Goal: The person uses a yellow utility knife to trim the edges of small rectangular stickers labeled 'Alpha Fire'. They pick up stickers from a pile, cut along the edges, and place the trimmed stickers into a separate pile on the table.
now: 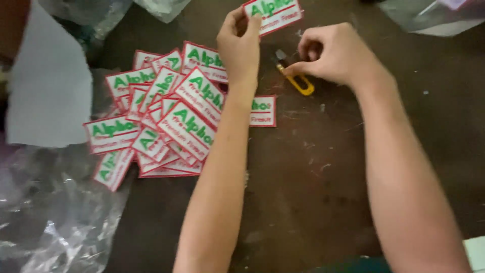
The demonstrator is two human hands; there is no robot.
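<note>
My left hand [239,43] pinches a white rectangular patch [275,14] with a red border and green lettering, held up near the top of the view. My right hand [331,53] is closed on a small yellow-handled thread snipper [298,81], whose dark tip points toward the held patch. A pile of several like patches [166,116] lies spread on the dark brown table [313,167] to the left of my left forearm. One more patch [263,110] pokes out from behind that forearm.
A grey-white sheet [48,86] lies at the left edge. Crumpled clear plastic bags [55,222] sit at bottom left, and more clear plastic [429,15] at the top right. A pale object [476,252] shows at the bottom right corner.
</note>
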